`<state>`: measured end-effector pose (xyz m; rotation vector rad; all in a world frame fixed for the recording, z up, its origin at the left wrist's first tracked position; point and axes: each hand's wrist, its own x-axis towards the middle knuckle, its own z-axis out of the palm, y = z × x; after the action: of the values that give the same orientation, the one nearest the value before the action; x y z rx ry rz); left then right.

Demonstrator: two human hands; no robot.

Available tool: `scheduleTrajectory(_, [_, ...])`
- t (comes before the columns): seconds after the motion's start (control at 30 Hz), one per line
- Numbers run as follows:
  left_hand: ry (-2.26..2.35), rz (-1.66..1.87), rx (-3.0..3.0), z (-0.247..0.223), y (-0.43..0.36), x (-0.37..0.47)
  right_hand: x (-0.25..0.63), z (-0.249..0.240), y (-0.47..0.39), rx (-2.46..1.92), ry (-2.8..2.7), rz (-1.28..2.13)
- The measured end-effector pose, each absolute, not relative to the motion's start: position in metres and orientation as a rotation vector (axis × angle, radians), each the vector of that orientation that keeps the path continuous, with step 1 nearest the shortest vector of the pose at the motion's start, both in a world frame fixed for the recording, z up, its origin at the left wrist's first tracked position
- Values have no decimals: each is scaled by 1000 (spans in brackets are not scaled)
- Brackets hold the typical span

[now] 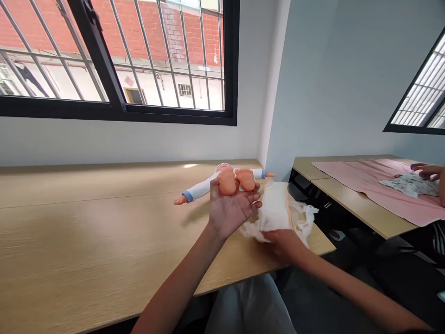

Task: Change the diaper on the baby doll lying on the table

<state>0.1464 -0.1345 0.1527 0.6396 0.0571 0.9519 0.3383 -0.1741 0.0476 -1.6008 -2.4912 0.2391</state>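
A baby doll in a white top with blue cuffs lies on its back on the table, arms spread. My left hand is palm up beneath the doll's raised bare legs, its fingers curled round them. The doll's head is mostly hidden behind its legs. Right of the doll lies an unfolded white diaper with ruffled edges and an orange line along one side. My right hand grips the diaper's near edge; its fingertips are partly hidden.
The wooden table ends close to the diaper's right side. Across a gap stands another table with a pink cloth, where another person's hand touches a patterned white cloth. A barred window is behind.
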Motion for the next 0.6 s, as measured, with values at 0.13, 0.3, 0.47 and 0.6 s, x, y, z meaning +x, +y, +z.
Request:
scheduleTrajectory(0.13, [70, 878, 693, 169, -122, 148, 322, 41, -180, -1321, -2539, 572])
scheduleTrajectory(0.3, [61, 826, 749, 184, -106, 146, 338, 43, -133, -1418, -2373, 517])
scheduleTrajectory(0.47, [42, 753, 819, 186, -91, 139, 342, 12, -70, -1663, -2482, 296])
scheduleTrajectory(0.6, [38, 790, 813, 188, -87, 134, 316, 3, -49, -1690, -2464, 342])
